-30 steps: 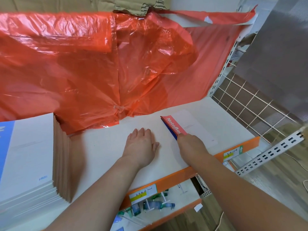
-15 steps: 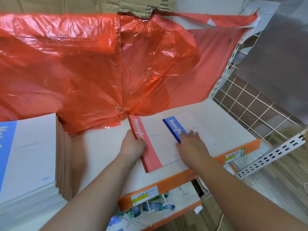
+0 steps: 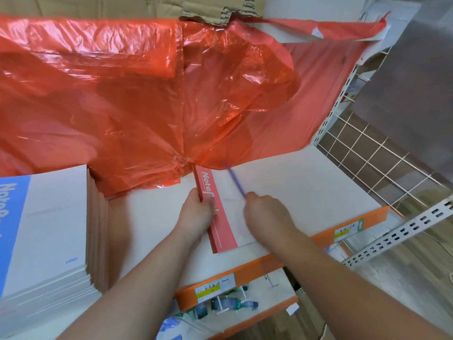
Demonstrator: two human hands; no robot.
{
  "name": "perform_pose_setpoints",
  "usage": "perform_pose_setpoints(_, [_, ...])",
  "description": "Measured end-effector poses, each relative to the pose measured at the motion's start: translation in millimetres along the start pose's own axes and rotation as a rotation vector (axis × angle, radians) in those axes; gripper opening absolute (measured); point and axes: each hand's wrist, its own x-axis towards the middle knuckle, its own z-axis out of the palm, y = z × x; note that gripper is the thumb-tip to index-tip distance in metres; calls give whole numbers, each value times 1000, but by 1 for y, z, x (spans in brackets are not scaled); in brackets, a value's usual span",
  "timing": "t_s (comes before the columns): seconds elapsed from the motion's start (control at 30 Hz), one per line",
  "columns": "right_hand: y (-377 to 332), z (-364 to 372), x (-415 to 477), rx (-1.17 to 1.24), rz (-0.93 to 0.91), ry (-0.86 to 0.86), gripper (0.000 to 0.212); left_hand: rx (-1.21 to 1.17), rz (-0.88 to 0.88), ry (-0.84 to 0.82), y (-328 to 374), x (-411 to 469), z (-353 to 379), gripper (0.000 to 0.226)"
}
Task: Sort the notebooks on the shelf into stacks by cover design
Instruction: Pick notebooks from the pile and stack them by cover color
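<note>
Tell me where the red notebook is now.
Head view, middle of the shelf: the red notebook lies flat, the left hand grips its left edge, its far end reaches the plastic sheet.

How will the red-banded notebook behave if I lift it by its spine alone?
The red-banded notebook looks thin and soft-covered, so lifted where the left hand grips its spine, the free edge would probably sag. It is likely light for its area. Resting on the smooth white shelf, it should slide easily when pushed.

Red plastic sheet (image 3: 122, 94) drapes behind; torn cardboard (image 3: 215, 8) above; wire grid (image 3: 367, 155) at right
</note>
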Motion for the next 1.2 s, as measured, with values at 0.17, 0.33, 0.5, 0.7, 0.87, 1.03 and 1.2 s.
perform_pose_setpoints(0.17, [-34, 13, -12, 227, -244, -7, 28, 15, -4, -4, -3, -1, 3, 19])
perform_pose_setpoints(0.33, [-5, 16, 12, 649, 84, 184, 43, -172, 97, -35, 4, -10, -11, 37])
perform_pose_setpoints(0.5, [2, 5, 23, 1152, 244, 175, 28, -193, 258, -99, 14, -15, -23, 36])
perform_pose_setpoints(0.7, [0, 8, 11, 1225, 127, 221, 13, 137, 438, 107, 5, -15, -30, 24])
perform_pose_setpoints(0.87, [1, 26, 5, 1134, 113, 83, 21, 244, 342, 140, -14, -13, -27, 24])
perform_pose_setpoints(1.03, [6, 30, 5, 1084, 110, 58, 19, 275, 341, 137, -20, -12, -25, 22])
perform_pose_setpoints(1.2, [9, 30, 5, 1024, 100, 63, 21, 321, 307, 137, -14, -16, -24, 19])
